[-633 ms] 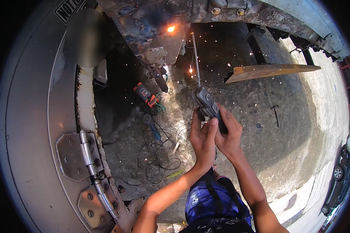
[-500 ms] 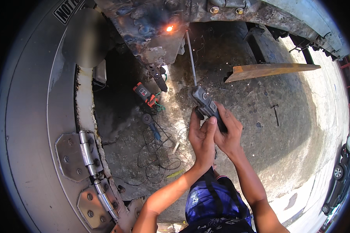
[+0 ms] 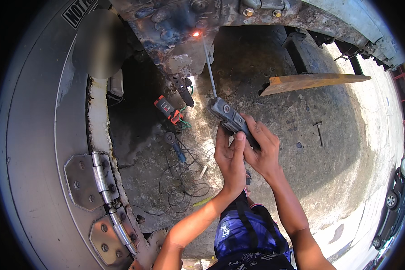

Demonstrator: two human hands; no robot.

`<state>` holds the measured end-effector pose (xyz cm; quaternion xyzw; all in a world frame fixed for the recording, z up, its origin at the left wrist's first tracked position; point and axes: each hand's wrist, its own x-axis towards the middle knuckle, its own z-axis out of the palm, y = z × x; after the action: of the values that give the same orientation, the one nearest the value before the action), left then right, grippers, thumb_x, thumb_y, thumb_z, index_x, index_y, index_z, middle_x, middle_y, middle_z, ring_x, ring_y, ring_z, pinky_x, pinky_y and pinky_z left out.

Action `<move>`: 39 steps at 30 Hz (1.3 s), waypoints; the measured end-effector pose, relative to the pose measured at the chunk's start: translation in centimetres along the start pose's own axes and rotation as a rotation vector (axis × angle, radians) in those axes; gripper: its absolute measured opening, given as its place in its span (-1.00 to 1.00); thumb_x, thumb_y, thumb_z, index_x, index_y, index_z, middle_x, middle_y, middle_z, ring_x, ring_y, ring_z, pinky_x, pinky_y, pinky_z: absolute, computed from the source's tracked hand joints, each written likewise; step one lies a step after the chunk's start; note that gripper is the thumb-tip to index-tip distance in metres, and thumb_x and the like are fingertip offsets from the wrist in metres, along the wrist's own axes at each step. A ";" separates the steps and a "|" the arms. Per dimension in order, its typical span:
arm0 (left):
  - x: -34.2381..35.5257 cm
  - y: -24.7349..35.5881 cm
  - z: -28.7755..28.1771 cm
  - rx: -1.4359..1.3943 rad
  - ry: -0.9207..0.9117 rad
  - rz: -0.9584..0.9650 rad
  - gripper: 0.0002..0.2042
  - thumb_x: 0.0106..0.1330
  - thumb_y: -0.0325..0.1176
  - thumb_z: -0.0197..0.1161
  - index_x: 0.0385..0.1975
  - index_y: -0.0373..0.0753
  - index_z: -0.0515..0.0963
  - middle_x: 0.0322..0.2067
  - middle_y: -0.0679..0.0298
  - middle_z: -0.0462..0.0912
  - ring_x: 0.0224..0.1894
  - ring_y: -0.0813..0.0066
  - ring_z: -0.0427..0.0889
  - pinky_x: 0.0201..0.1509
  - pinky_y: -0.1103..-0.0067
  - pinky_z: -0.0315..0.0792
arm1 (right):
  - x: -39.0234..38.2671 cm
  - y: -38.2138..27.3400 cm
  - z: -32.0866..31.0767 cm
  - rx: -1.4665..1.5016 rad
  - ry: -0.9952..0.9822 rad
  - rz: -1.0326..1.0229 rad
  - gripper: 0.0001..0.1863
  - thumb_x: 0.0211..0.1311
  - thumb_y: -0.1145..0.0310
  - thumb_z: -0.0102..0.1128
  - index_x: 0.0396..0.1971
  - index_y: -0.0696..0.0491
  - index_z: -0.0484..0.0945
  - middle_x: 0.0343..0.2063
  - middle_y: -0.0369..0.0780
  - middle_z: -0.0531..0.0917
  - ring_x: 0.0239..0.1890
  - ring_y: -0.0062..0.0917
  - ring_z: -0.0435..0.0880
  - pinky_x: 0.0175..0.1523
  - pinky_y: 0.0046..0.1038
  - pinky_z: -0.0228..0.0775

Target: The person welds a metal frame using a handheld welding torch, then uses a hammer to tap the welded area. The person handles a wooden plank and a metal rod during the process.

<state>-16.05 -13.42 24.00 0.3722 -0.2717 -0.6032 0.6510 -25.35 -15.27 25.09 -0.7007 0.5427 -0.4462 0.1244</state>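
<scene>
Both hands grip a black welding electrode holder [image 3: 227,117]: my left hand [image 3: 229,162] from the lower left, thumb up, and my right hand [image 3: 263,150] from the right side, fingers wrapped round it. A long grey welding rod [image 3: 209,67] runs from its head up to a scorched, rusty metal plate [image 3: 175,27], where a small orange spot [image 3: 195,33] glows at the rod's tip. A dark perforated metal part [image 3: 183,90] hangs below the plate.
Left stands a large grey panel with steel hinges [image 3: 83,180]. On the concrete floor lie an orange-black machine [image 3: 166,108], blue grinder [image 3: 175,146], coiled cables [image 3: 180,180] and hammer [image 3: 319,132]. A wooden plank [image 3: 315,83] sits at upper right; a car [image 3: 391,202] stands at far right.
My hands and the holder have shifted slightly up and left, bringing the rod's tip to the glowing spot. The shower of sparks has died away and the glow is smaller.
</scene>
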 end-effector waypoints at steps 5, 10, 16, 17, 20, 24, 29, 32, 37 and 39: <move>0.1 0.1 0.1 -0.002 0.006 0.002 -0.42 0.57 -0.26 0.16 0.45 -0.44 0.20 0.26 0.21 0.51 0.31 0.54 0.46 0.40 0.55 0.28 | 0.2 0.2 0.0 -0.009 -0.001 -0.025 -0.43 0.10 0.39 0.46 0.18 0.05 0.61 -0.42 -0.17 0.63 -0.47 -0.26 0.65 -0.37 -0.30 0.49; 0.2 0.1 0.1 -0.023 0.011 0.014 -0.44 0.55 -0.37 0.19 0.42 -0.49 0.22 0.27 0.11 0.48 0.30 0.48 0.45 0.37 0.54 0.31 | 0.3 0.2 0.1 -0.006 0.011 -0.030 -0.43 0.10 0.39 0.46 0.18 0.05 0.61 -0.42 -0.17 0.63 -0.48 -0.26 0.65 -0.38 -0.30 0.49; 0.3 0.1 0.0 -0.039 0.015 0.021 -0.48 0.54 -0.41 0.20 0.40 -0.51 0.25 0.26 0.08 0.48 0.28 0.46 0.47 0.33 0.55 0.35 | 0.2 0.2 0.3 -0.007 0.017 -0.034 -0.43 0.10 0.40 0.46 0.19 0.04 0.61 -0.42 -0.17 0.63 -0.47 -0.26 0.66 -0.37 -0.30 0.50; 0.3 0.1 0.0 -0.036 0.013 0.023 -0.48 0.54 -0.41 0.19 0.40 -0.50 0.26 0.26 0.08 0.48 0.27 0.46 0.47 0.32 0.55 0.35 | 0.3 0.2 0.3 -0.009 0.013 -0.033 -0.43 0.10 0.40 0.46 0.19 0.04 0.61 -0.42 -0.17 0.63 -0.47 -0.26 0.66 -0.37 -0.30 0.50; 0.3 0.4 0.2 -0.049 0.014 0.018 -0.49 0.55 -0.40 0.19 0.40 -0.49 0.26 0.25 0.09 0.49 0.25 0.48 0.49 0.30 0.57 0.37 | 0.3 0.1 0.3 -0.008 0.008 -0.024 -0.42 0.10 0.40 0.46 0.19 0.03 0.61 -0.42 -0.17 0.63 -0.47 -0.27 0.66 -0.37 -0.30 0.50; 0.3 0.6 0.2 -0.007 -0.014 -0.007 -0.44 0.58 -0.26 0.15 0.44 -0.44 0.21 0.27 0.21 0.51 0.32 0.56 0.43 0.41 0.56 0.24 | 0.3 0.3 0.4 -0.002 0.015 -0.028 -0.42 0.10 0.40 0.46 0.20 0.02 0.61 -0.41 -0.17 0.64 -0.46 -0.27 0.66 -0.36 -0.30 0.51; 0.4 0.6 -0.1 0.005 -0.030 -0.012 -0.45 0.57 -0.27 0.17 0.43 -0.43 0.24 0.27 0.20 0.51 0.32 0.56 0.44 0.41 0.56 0.24 | 0.4 0.3 0.6 0.007 0.038 -0.044 -0.42 0.09 0.41 0.46 0.20 0.03 0.60 -0.40 -0.17 0.64 -0.46 -0.27 0.66 -0.35 -0.30 0.51; 0.4 0.5 0.3 -0.043 0.023 0.031 -0.52 0.55 -0.35 0.21 0.36 -0.44 0.32 0.20 0.12 0.53 0.22 0.51 0.50 0.26 0.59 0.38 | 0.4 0.2 0.4 0.008 0.016 -0.032 -0.41 0.09 0.42 0.45 0.20 0.03 0.60 -0.38 -0.17 0.65 -0.45 -0.27 0.67 -0.34 -0.30 0.51; 0.4 0.6 0.4 -0.035 0.028 0.028 -0.52 0.54 -0.36 0.21 0.36 -0.44 0.33 0.20 0.12 0.52 0.23 0.51 0.50 0.28 0.57 0.37 | 0.5 0.4 0.4 0.001 0.017 -0.055 -0.40 0.10 0.44 0.44 0.22 0.04 0.58 -0.37 -0.18 0.65 -0.44 -0.27 0.67 -0.33 -0.31 0.51; 0.5 0.6 0.4 -0.040 0.030 0.027 -0.52 0.54 -0.37 0.21 0.36 -0.44 0.33 0.20 0.13 0.52 0.23 0.50 0.50 0.29 0.55 0.36 | 0.5 0.3 0.4 0.010 0.022 -0.057 -0.39 0.10 0.45 0.43 0.23 0.03 0.57 -0.37 -0.18 0.65 -0.43 -0.28 0.68 -0.32 -0.31 0.51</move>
<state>-15.99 -13.95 24.64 0.3644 -0.2549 -0.5942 0.6702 -25.25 -15.97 24.90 -0.7103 0.5217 -0.4597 0.1092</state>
